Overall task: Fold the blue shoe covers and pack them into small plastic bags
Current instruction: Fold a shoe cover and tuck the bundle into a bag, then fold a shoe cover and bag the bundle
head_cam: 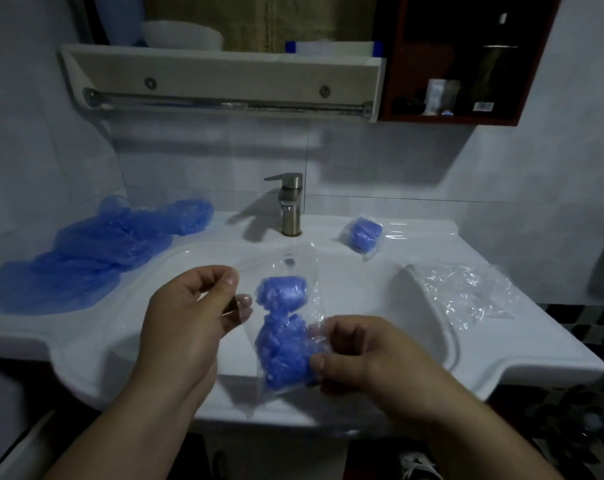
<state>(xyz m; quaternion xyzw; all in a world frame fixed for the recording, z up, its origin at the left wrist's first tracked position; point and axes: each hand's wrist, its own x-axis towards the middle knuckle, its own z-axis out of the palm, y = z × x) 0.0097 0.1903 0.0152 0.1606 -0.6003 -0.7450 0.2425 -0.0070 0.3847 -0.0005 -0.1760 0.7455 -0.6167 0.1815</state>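
Over the white washbasin (522, 362) we see a clear small plastic bag (307, 271) held up between both hands; inside it sit two folded blue shoe covers (282, 351), one bundle above the other; the left hand (193, 306) pinches the bag's left edge between curled thumb and fingertips; the right hand (366, 355) clamps thumb and fingers on the lower bundle through the film; a pile of unfolded shoe covers (96, 251) lies on the counter at the left; a packed bag (362, 233) rests just right of the steel faucet (288, 202); empty plastic bags (463, 292) lie crumpled on the right side; above hangs a shelf with a towel bar (224, 105).
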